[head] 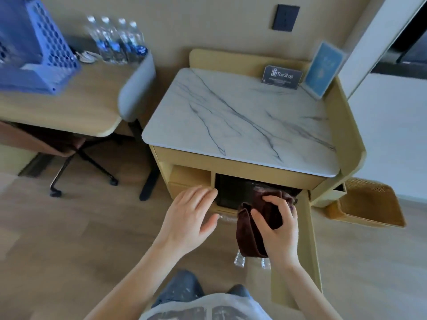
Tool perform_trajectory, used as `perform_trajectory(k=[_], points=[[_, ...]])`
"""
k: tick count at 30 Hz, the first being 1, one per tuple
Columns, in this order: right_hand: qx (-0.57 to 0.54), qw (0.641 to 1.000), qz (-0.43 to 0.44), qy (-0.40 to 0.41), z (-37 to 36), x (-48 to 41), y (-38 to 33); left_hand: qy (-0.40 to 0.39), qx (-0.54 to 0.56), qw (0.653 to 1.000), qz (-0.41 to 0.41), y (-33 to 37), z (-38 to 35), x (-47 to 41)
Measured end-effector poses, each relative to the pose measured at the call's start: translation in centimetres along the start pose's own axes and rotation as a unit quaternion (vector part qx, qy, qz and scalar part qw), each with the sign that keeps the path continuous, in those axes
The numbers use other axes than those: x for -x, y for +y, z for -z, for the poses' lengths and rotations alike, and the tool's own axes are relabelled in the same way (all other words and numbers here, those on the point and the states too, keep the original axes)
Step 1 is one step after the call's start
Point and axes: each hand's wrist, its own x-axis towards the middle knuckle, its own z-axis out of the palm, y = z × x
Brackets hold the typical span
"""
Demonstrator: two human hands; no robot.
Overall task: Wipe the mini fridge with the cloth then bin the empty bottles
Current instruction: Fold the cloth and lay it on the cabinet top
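**Brown cloth up at the little black fridge**

Right hand (276, 229) is curled round a bunched dark brown cloth (248, 229). It's plush, almost velvety, with soft folds hanging down. It's held up at the front of the mini fridge (233, 192), a glossy black box tucked into a pale wood cabinet (242, 167) under a white marble-look top (242, 116) with grey veins.

Left hand (189, 218) is wide, fingers spread flat, holding nothing, right by the fridge's left edge; can't tell if it touches.

Clear crinkly plastic bottles (240, 259) lie on the wood-grain floor below the cloth. A woven wicker bin (367, 204) sits just right of the cabinet.
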Motion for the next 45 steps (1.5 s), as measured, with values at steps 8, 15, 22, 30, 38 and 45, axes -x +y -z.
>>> perform_trajectory(k=[8,15,22,30,38,45], points=[[0.037,0.995,-0.030,-0.092,-1.3,1.7,2.2,-0.023,-0.016,0.995,0.095,0.1,-0.8,6.7],[0.011,0.989,-0.020,-0.143,-4.6,0.2,1.4,0.014,-0.051,0.978,0.203,-2.4,0.5,8.8],[-0.003,0.984,-0.001,-0.177,-9.6,-1.3,-1.3,0.045,-0.067,0.957,0.278,-8.3,3.1,10.9],[-0.007,0.994,0.000,-0.106,-21.8,-1.4,-5.5,0.033,-0.067,0.967,0.245,-22.9,6.7,12.1],[-0.015,1.000,0.000,-0.019,-33.6,-2.2,-12.1,0.007,-0.072,0.981,0.182,-38.1,13.0,11.6],[-0.003,1.000,-0.010,-0.002,-37.5,-4.0,-14.9,0.017,-0.034,0.987,0.156,-42.8,14.1,8.2]])
